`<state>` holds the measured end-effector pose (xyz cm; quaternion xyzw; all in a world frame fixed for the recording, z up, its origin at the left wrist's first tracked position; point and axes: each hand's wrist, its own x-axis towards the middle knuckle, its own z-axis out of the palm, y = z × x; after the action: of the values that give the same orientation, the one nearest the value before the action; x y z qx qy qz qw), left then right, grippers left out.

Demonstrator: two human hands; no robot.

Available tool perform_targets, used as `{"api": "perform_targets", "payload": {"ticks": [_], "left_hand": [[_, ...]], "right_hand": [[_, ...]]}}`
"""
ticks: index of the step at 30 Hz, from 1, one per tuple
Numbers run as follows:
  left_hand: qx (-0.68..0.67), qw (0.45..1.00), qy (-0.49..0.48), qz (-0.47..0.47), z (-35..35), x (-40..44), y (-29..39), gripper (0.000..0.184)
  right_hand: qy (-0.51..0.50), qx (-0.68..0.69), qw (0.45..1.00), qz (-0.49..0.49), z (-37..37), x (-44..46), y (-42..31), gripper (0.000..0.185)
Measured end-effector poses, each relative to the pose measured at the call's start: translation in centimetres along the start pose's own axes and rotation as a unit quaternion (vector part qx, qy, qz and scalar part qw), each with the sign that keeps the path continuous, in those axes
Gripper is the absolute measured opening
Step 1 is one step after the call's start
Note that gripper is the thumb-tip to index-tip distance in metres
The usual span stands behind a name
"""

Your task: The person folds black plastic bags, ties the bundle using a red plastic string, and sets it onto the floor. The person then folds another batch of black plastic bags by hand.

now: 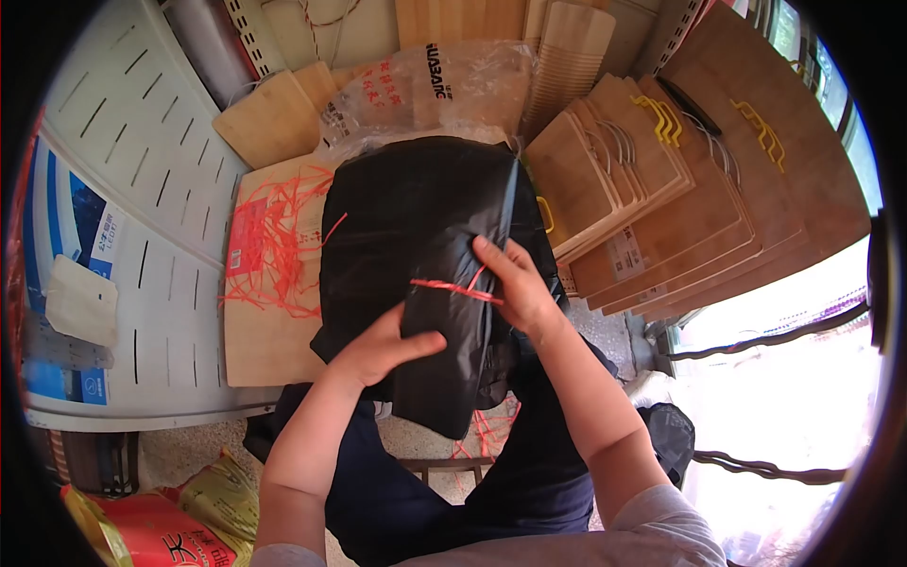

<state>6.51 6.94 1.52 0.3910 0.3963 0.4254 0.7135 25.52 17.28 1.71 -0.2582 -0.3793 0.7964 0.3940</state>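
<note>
A long folded bundle of black plastic bags (442, 354) is between my hands, tilted over my lap. Thin red plastic string (444, 284) crosses its middle. My left hand (385, 348) grips the left edge, thumb lying across the front and fingers hidden behind. My right hand (515, 279) clasps the right edge near the string, its thumb pointing up along the plastic. Behind the bundle, a wide pile of black plastic (378, 203) covers much of a wooden board (269, 350). Loose strands of red string (293, 217) lie tangled on that board, left of the pile.
Wooden cutting boards (652, 203) with handles lean at the right. A clear printed plastic bag (444, 85) lies behind the pile. A slotted metal panel (156, 170) stands at the left. A red and gold bag (161, 520) is on the floor at lower left.
</note>
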Motion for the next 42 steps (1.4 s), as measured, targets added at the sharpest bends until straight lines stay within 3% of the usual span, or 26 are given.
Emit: {"api": "perform_targets", "payload": {"ticks": [2,5,7,9,13,20,26,28,29,32,35,36,37,39,40,42], "left_hand": [[0.032,0.999,-0.012,-0.019,1.1,0.2,-0.1,0.059],[0.035,0.997,-0.042,-0.062,1.6,0.3,-0.1,0.061],[0.114,0.986,-0.078,-0.09,1.6,0.2,-0.3,0.061],[0.113,0.986,-0.086,-0.088,1.5,0.3,-0.3,0.061],[0.043,0.991,-0.086,-0.091,1.4,0.9,-0.7,0.063],[0.041,0.994,-0.067,-0.079,2.7,1.2,-0.8,0.066],[0.123,0.989,-0.073,0.024,4.2,0.8,-1.7,0.064],[0.256,0.961,-0.057,0.082,4.1,1.0,-2.1,0.058],[0.258,0.961,-0.055,0.082,4.2,0.8,-2.1,0.058],[0.303,0.95,-0.019,0.066,5.2,-0.1,-1.5,0.051],[0.361,0.923,0.043,0.129,6.7,-1.7,-2.7,0.047],[0.365,0.921,0.067,0.119,7.4,-3.2,-2.8,0.049],[0.365,0.92,0.098,0.101,8.1,-5.3,-2.9,0.051],[0.334,0.931,0.145,0.015,8.7,-10.3,-2.5,0.049],[0.351,0.917,0.185,0.035,8.8,-13.0,-3.0,0.048],[0.389,0.881,0.259,0.069,8.5,-18.9,-3.9,0.046]], "right_hand": [[0.04,0.047,0.998,0.002,-0.7,0.1,-1.3,0.029],[0.051,0.086,0.994,0.042,-2.1,-0.2,-2.6,0.035],[0.066,0.1,0.992,0.047,-3.1,-0.1,-3.0,0.043],[0.093,0.04,0.995,0.0,-3.7,0.1,-2.9,0.041],[0.085,0.046,0.994,-0.045,-4.1,0.1,-3.2,0.042],[0.107,0.058,0.987,-0.107,-5.9,0.2,-4.0,0.037],[0.116,0.144,0.978,-0.096,-8.5,0.0,-5.6,0.034],[0.107,0.136,0.979,-0.11,-9.3,0.4,-5.6,0.034],[0.118,0.12,0.979,-0.118,-9.5,0.6,-5.4,0.035],[0.121,0.101,0.979,-0.126,-9.7,0.5,-5.0,0.035],[0.113,0.117,0.982,-0.096,-9.5,-0.1,-4.5,0.035],[0.07,0.119,0.988,-0.075,-10.3,-0.1,-4.1,0.035],[0.098,0.092,0.986,-0.1,-9.6,-0.5,-3.8,0.037],[-0.077,0.115,0.987,-0.08,-8.7,-1.2,-4.2,0.042],[-0.153,0.07,0.983,-0.068,-8.5,-1.3,-4.6,0.054],[-0.214,0.098,0.972,-0.026,-10.3,-0.3,-4.6,0.064]]}}
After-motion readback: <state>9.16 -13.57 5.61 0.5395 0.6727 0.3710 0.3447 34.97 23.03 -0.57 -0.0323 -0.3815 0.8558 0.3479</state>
